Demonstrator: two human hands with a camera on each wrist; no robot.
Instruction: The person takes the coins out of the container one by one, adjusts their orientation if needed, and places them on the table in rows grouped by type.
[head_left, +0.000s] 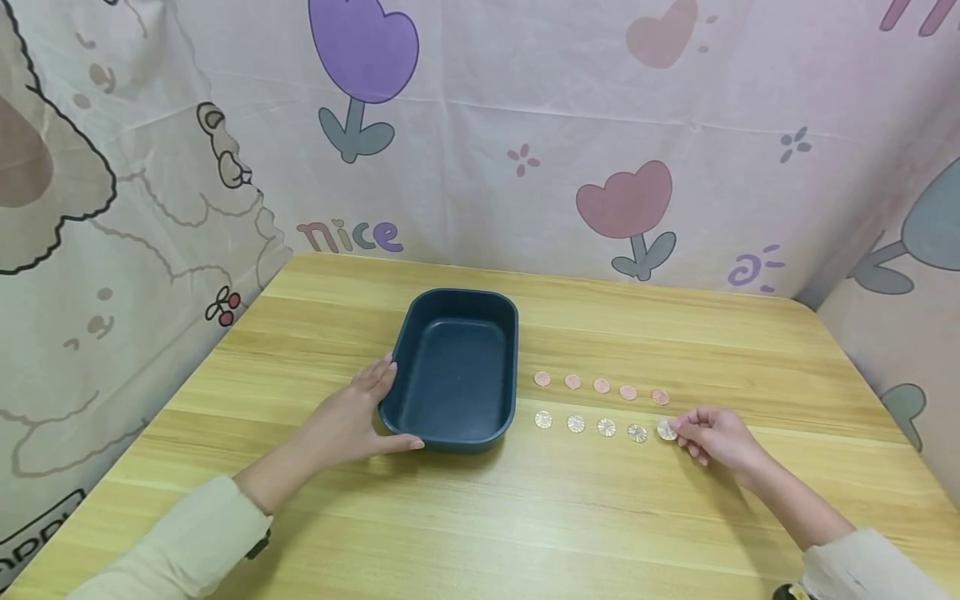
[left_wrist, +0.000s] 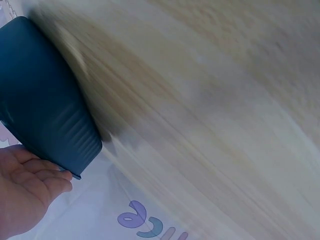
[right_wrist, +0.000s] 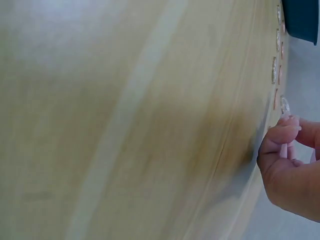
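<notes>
A dark blue rectangular bin (head_left: 459,379) with rounded corners stands on the wooden table. My left hand (head_left: 352,417) rests against its near left corner, fingers along the left rim and thumb along the front. In the left wrist view, the fingertips touch the rim of the bin (left_wrist: 50,100). To the right of the bin, my right hand (head_left: 716,437) pinches a silver coin (head_left: 666,429) between thumb and fingertips, at the right end of a row of silver coins. That coin (right_wrist: 285,105) looks tilted up in the right wrist view.
Several silver coins, one here (head_left: 606,427), lie in a row right of the bin. Behind them runs a row of copper-coloured coins (head_left: 601,386). The wooden table (head_left: 525,533) ends at a printed cloth (head_left: 487,200) hanging behind and at the sides.
</notes>
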